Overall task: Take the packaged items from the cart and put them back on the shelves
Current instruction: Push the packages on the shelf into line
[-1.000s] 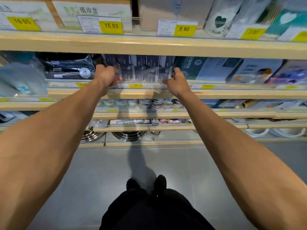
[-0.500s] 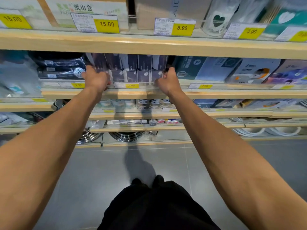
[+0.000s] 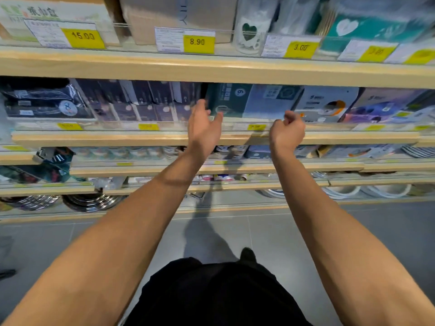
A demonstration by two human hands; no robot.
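A row of several dark purple packs (image 3: 141,102) stands upright on the second wooden shelf (image 3: 94,138), behind a clear front rail. My left hand (image 3: 203,127) hovers in front of that shelf at the right end of the row, fingers spread, holding nothing. My right hand (image 3: 287,132) is loosely curled in front of the shelf edge, below a dark green pack (image 3: 226,100) and a blue-grey pack (image 3: 270,100), and it holds nothing. No cart is in view.
The top shelf (image 3: 211,69) carries boxes and yellow price tags. Lower shelves (image 3: 211,169) hold small jars, packs and white bowls (image 3: 348,191); metal pots (image 3: 91,202) sit at the bottom. Grey tiled floor (image 3: 235,231) lies below, with my dark shorts and shoe.
Both hands have let go of the row of purple packs and pulled back from the shelf. They have shifted right in the view as my head turned left.
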